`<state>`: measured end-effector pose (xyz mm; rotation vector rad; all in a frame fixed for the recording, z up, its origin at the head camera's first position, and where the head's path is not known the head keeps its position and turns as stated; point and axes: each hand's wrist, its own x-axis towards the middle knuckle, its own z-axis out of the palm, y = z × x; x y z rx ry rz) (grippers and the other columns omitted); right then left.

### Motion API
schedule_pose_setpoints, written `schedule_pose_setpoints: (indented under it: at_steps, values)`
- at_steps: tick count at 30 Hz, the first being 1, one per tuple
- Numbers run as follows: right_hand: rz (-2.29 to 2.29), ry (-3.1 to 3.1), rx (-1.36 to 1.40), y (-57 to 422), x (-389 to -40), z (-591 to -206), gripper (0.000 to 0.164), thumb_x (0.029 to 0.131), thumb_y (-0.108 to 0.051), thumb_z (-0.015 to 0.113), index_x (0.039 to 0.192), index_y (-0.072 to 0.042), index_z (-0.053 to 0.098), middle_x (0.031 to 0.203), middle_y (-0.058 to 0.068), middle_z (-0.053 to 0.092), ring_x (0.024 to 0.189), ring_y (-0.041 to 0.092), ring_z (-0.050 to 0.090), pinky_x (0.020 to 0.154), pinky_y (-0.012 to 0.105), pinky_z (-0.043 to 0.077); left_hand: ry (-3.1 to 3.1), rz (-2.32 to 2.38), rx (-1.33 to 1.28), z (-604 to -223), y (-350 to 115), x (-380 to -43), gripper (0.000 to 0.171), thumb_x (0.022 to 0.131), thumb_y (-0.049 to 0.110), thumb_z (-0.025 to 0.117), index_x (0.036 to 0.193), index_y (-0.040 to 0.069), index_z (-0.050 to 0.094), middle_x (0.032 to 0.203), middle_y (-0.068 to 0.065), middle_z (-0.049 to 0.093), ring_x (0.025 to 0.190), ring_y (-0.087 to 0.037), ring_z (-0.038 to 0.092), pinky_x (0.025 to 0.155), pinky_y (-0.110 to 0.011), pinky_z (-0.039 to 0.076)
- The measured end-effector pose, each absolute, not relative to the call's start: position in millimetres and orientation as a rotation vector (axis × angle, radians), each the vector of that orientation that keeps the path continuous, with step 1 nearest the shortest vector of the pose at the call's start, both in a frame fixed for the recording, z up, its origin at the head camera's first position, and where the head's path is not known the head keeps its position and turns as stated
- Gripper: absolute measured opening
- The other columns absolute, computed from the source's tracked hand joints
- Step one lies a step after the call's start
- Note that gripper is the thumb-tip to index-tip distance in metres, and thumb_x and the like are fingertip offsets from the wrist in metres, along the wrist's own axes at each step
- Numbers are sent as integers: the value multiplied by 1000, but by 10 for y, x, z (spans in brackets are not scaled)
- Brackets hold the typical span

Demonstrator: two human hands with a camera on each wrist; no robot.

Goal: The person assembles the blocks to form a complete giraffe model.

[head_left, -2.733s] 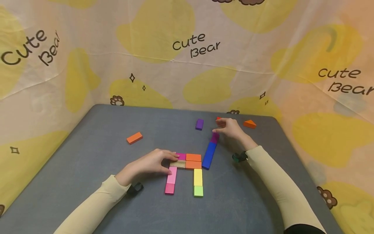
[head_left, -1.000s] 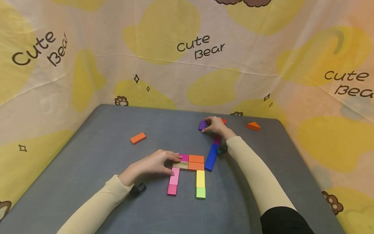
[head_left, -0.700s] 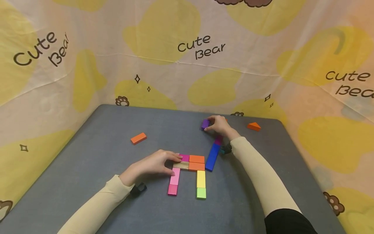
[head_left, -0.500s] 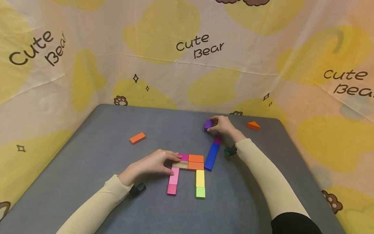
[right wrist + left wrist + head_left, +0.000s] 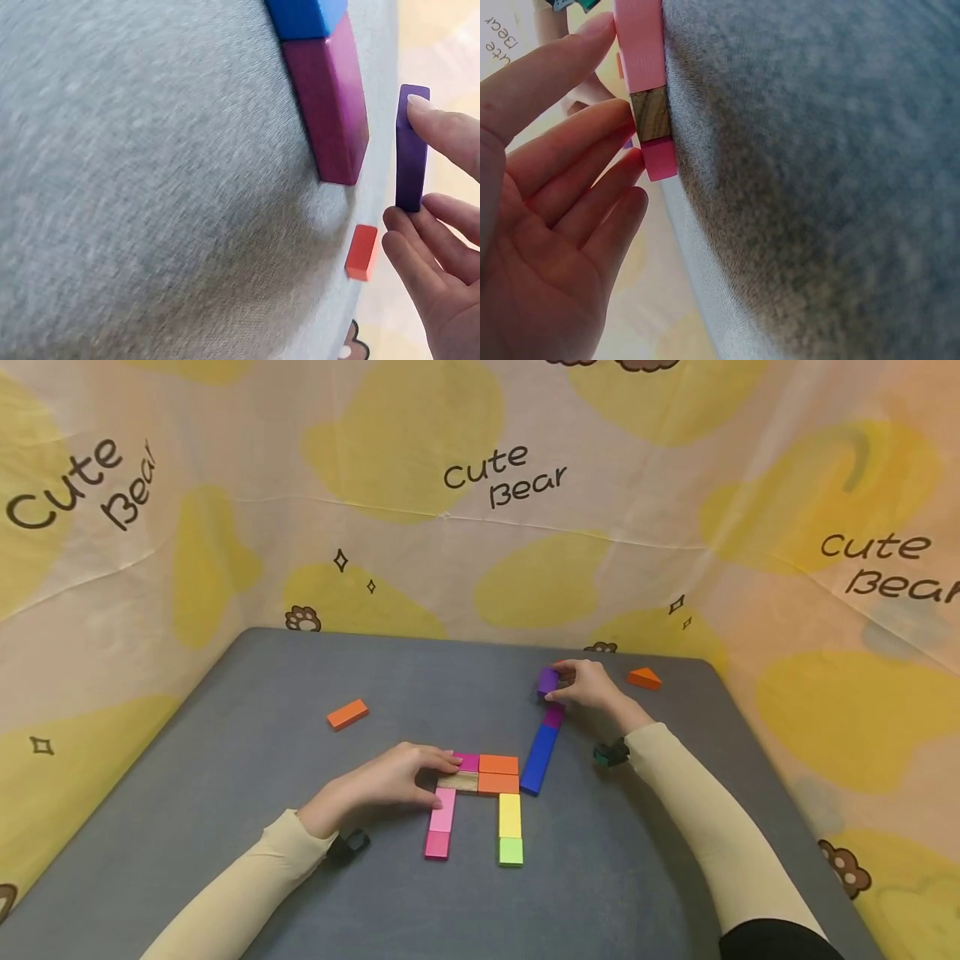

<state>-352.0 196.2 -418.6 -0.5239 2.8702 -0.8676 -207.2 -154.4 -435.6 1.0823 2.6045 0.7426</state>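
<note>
My right hand [image 5: 592, 685] pinches a purple block [image 5: 411, 161] between thumb and fingertips. It is held up off the grey table, just beyond the far end of a magenta-purple block [image 5: 326, 112]. That block meets the end of a long blue block [image 5: 539, 760]. My left hand [image 5: 397, 777] rests against the left side of a flat block figure, fingers extended. Its thumb touches a light pink block [image 5: 641, 45]; other fingertips lie at a bare wood block [image 5: 652, 114] and a magenta block [image 5: 659, 159]. Two orange blocks [image 5: 498, 774] sit beside these.
Below the figure lie a yellow block [image 5: 509, 815], a green block [image 5: 511, 852] and a deep pink block [image 5: 437, 845]. Loose on the table are an orange block [image 5: 347, 715], an orange triangle [image 5: 644, 678] and a red block [image 5: 362, 253] behind my right hand. Printed cloth walls surround the table.
The right hand went left from the magenta-purple block, took hold of the purple block and carried it right, to that block's far end. The left hand stays at the figure.
</note>
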Motion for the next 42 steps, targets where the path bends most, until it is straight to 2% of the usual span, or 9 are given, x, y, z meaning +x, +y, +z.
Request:
schedule_pose_setpoints:
  at_steps: [8, 20, 33, 42]
  values:
    - [-877, 2872, -508, 2076, -3497, -4230, 68, 76, -30, 79, 131, 0, 53, 127, 20, 59, 113, 33, 59, 95, 45, 48, 2615, 746, 1118, -4366, -1546, -2072, 51, 77, 29, 78, 124, 16, 64, 131, 3, 60, 128, -15, 50, 103, -40, 42]
    - [-887, 2876, -448, 2209, -3533, -4282, 66, 76, -34, 78, 130, -3, 55, 125, 17, 61, 112, 29, 61, 90, 44, 50, 2626, 745, 1145, -4347, -1542, -2063, 51, 76, 27, 79, 124, 14, 64, 131, -2, 60, 127, -19, 52, 101, -43, 43]
    - [-898, 2851, -437, 2262, -3548, -4347, 69, 76, -34, 79, 131, -2, 54, 125, 19, 61, 113, 31, 60, 92, 44, 49, 2624, 738, 1146, -4342, -1537, -2056, 51, 76, 27, 79, 123, 14, 65, 131, -2, 60, 126, -20, 52, 101, -44, 43]
    - [-896, 2829, -438, 2249, -3551, -4353, 69, 77, -33, 78, 132, 0, 53, 128, 20, 59, 116, 33, 58, 94, 45, 48, 2622, 735, 1111, -4364, -1533, -2068, 51, 77, 30, 78, 125, 16, 64, 132, 0, 59, 128, -17, 50, 103, -42, 42]
